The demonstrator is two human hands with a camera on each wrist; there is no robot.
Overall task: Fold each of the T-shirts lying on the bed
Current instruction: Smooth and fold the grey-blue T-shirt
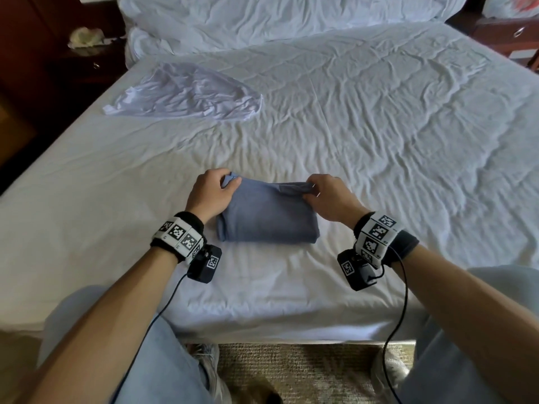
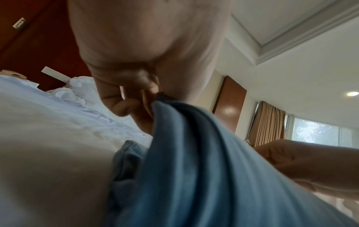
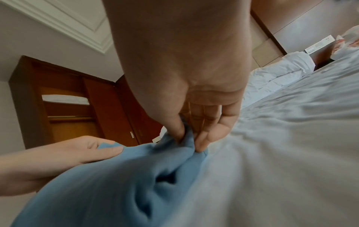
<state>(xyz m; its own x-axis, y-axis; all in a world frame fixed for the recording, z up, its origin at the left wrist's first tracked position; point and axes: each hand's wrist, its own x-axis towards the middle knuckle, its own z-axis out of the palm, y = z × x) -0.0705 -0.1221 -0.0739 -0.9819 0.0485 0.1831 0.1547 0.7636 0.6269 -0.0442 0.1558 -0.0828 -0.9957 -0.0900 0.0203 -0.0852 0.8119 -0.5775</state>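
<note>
Two shirts lie on the bed point(image 1: 379, 118), and only one of them is being handled. Over toward the far left of the mattress a white T-shirt point(image 1: 186, 93) lies loose and crumpled, well apart from the hands. Pillows point(image 1: 262, 13) are heaped at the head of the bed, with dark wooden nightstands at both far corners; the left nightstand point(image 1: 87, 53) carries a pale crumpled bundle I can't identify. Nothing sits between the person and the blue shirt, only rumpled white sheet. Down by the floor, a patch of carpet point(image 1: 306, 371) shows between the person's pale trouser legs.

Close to the near edge of the bed lies the blue T-shirt point(image 1: 267, 212), folded into a compact rectangle, its long side running left to right across the person's front, its rounded fold edge toward them. Its far edge is raised a little off the sheet at both corners. At the far-left corner the left hand point(image 1: 210, 192) pinches the cloth between thumb and curled fingers. At the far-right corner the right hand point(image 1: 332, 196) pinches a bunched bit of cloth, thumb against fingertips point(image 3: 202, 142). Both wrists wear marker-patterned bands with small cameras and trailing cables.
</note>
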